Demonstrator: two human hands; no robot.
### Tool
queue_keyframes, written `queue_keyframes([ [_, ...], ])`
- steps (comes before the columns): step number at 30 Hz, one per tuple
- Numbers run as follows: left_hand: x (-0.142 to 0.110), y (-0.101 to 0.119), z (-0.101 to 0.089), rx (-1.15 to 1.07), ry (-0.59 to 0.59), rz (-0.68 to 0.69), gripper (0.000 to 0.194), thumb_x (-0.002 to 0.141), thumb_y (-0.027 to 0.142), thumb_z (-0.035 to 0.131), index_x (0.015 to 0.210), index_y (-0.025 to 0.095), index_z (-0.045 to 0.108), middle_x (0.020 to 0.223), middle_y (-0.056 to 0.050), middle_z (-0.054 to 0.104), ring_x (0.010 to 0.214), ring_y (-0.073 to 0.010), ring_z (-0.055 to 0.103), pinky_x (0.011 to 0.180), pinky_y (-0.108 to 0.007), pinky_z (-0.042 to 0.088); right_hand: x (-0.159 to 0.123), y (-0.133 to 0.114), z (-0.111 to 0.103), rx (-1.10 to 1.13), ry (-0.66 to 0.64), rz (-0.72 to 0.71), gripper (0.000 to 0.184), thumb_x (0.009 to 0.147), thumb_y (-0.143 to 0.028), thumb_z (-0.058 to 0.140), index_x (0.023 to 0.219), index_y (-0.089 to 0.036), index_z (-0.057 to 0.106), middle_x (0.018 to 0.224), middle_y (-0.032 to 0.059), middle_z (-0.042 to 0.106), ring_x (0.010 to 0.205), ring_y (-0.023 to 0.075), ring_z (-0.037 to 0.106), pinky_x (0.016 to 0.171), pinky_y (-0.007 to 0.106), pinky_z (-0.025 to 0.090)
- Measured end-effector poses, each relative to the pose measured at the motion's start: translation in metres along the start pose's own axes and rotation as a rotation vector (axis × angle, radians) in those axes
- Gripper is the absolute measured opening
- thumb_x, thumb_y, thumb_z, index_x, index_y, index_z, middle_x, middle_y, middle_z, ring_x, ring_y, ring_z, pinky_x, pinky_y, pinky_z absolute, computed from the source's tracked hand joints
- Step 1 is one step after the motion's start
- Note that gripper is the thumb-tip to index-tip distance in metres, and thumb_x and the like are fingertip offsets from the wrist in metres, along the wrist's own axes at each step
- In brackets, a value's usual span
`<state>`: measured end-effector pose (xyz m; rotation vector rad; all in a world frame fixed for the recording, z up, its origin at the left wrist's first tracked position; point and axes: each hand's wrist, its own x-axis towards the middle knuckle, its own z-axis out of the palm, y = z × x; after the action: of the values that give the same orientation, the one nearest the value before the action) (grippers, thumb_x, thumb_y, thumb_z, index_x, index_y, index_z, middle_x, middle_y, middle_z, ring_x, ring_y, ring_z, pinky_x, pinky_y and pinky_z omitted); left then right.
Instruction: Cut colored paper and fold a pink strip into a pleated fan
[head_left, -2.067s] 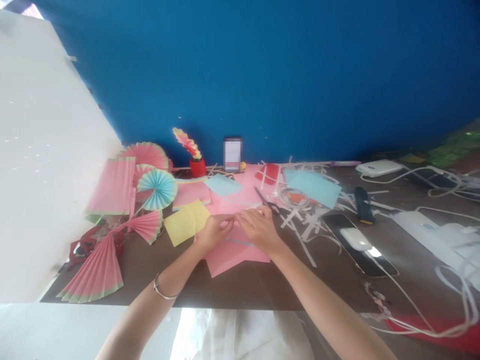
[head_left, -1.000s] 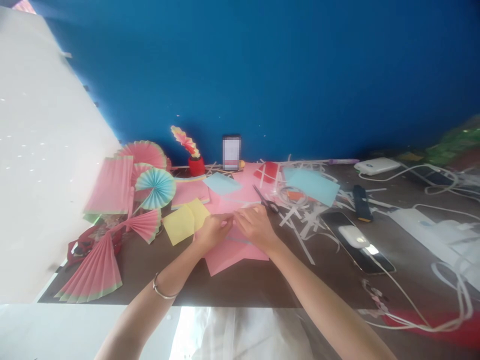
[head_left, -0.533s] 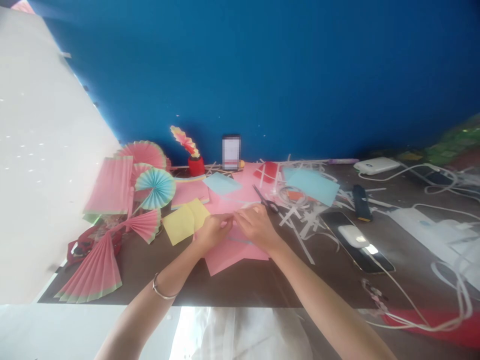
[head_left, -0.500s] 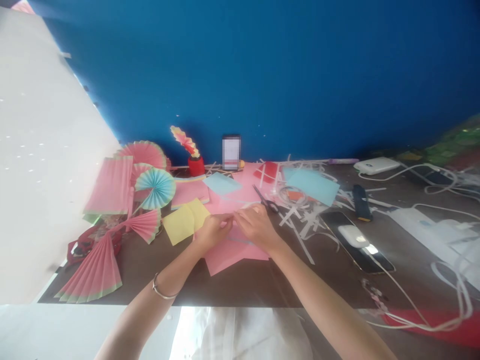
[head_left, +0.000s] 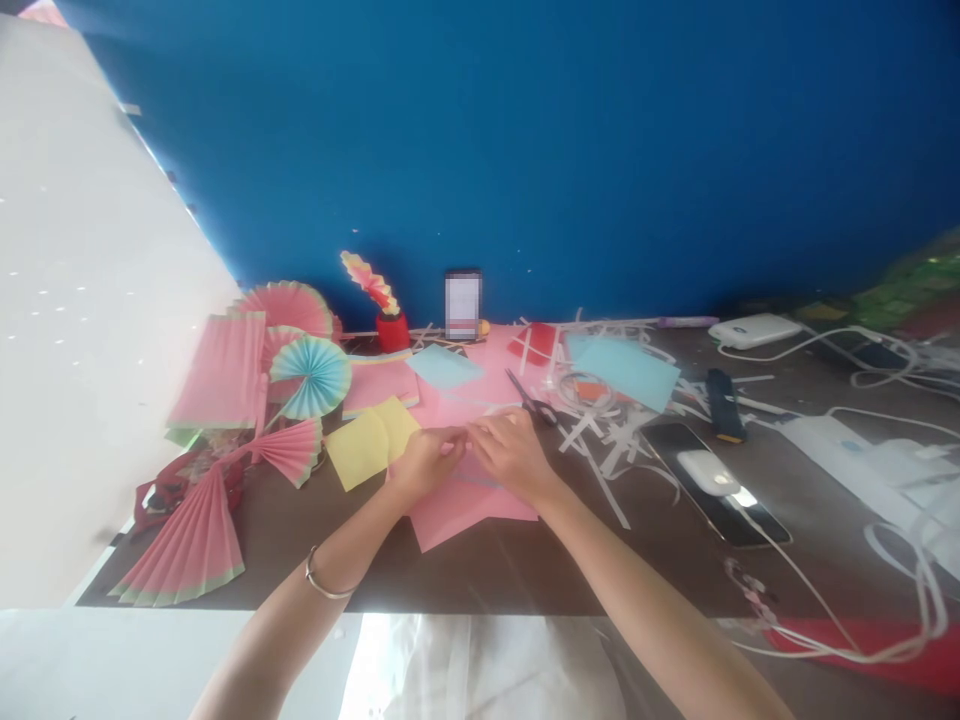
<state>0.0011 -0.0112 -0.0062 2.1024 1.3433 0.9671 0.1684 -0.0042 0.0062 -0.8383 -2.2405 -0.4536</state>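
Note:
My left hand [head_left: 431, 460] and my right hand [head_left: 514, 450] meet fingertip to fingertip over overlapping sheets of pink paper [head_left: 442, 520]. The fingers of both are closed in a pinch. Whatever lies between them is hidden or too small to make out. Beside my left hand are yellow paper squares [head_left: 360, 447]. Just beyond my right hand lies a pair of dark scissors [head_left: 529, 395], partly covered by it. A thin pale line runs across the pink paper below the fingers.
Pleated pink paper fans [head_left: 191, 540] and a blue paper rosette [head_left: 310, 377] crowd the left. White paper strips [head_left: 611, 435], a blue sheet [head_left: 626, 370] and a phone [head_left: 750, 525] lie to the right. A red pot [head_left: 392, 332] and a propped phone [head_left: 463, 305] stand by the blue wall.

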Motion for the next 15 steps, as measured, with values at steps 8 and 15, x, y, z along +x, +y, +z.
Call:
queue_keyframes([
  [8,0.001,0.002,0.0,-0.259,0.019,-0.134,0.023,0.078,0.024,0.051,0.092,0.021,0.068,0.089,-0.003,0.071,0.083,-0.0178,0.066,0.069,-0.025,0.052,0.0,-0.004,0.008,0.233,0.053,0.316,0.016,0.083,-0.018,0.048,0.078,-0.022,0.062,0.078,0.0,0.065,0.073,0.0145,0.057,0.081,0.036,0.033],
  [15,0.008,-0.001,-0.008,-0.479,0.073,-0.301,0.022,0.075,0.032,0.056,0.077,0.014,0.068,0.078,-0.008,0.071,0.077,-0.0198,0.066,0.074,-0.03,0.051,0.001,0.025,0.0,0.365,0.209,0.707,0.016,0.078,-0.025,0.049,0.069,-0.02,0.06,0.068,0.0022,0.062,0.06,0.0153,0.054,0.063,0.031,0.041],
])
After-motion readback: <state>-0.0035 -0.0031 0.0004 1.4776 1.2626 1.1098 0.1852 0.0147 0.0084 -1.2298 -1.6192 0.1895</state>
